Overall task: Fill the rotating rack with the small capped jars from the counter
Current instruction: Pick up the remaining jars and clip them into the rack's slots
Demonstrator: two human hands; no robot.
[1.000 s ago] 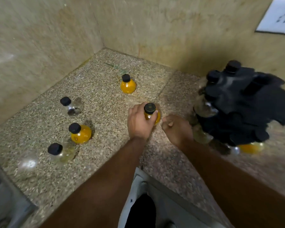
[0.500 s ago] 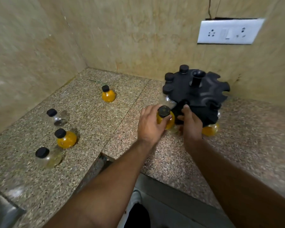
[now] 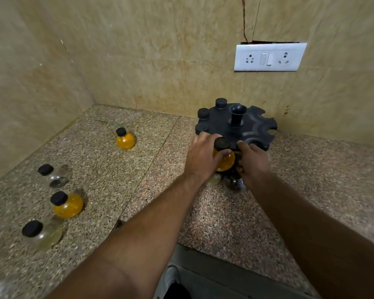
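Clamping curled fingers round the upright orange jar (image 3: 226,162), left hand (image 3: 201,158) holds it against the rotating rack (image 3: 255,126), whose near rim right hand (image 3: 255,164) grips.

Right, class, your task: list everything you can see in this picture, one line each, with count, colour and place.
rack: one, black, counter's right rear
racked jars: at least three, black caps, rack's far-left slots
held jar: one, orange, at rack's near edge
orange jars: two, loose, counter's left
clear jars: two, loose, counter's left front
socket plate: one, white, wall above rack
counter: one, speckled granite, underneath everything
left grip: one, grips held jar
right grip: one, holds rack's near edge
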